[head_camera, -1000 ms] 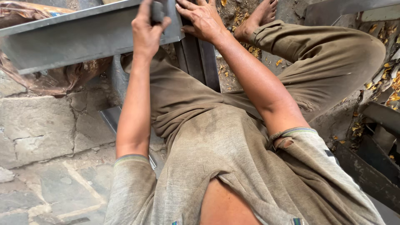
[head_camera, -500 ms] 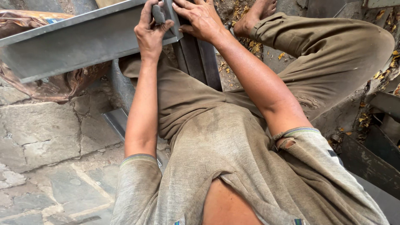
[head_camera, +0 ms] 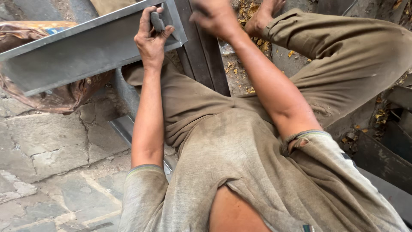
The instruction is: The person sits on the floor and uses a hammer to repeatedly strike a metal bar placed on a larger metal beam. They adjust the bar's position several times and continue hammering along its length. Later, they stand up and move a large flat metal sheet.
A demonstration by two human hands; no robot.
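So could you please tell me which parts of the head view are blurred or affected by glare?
In the head view, the right hand is smeared by motion blur; the left hand on the grey metal beam is sharp; lighting is soft daylight, with no glare.

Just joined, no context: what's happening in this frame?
A person sits on a stone-paved floor with legs spread, working at the end of a long grey metal channel. The left hand presses on the channel's end, its fingers wrapped around a small dark grey object. The right hand, blurred, is near the top edge over dark metal bars; whether it holds anything is unclear. A crumpled brown wrapper lies under the channel, dry leaves around the bare foot.
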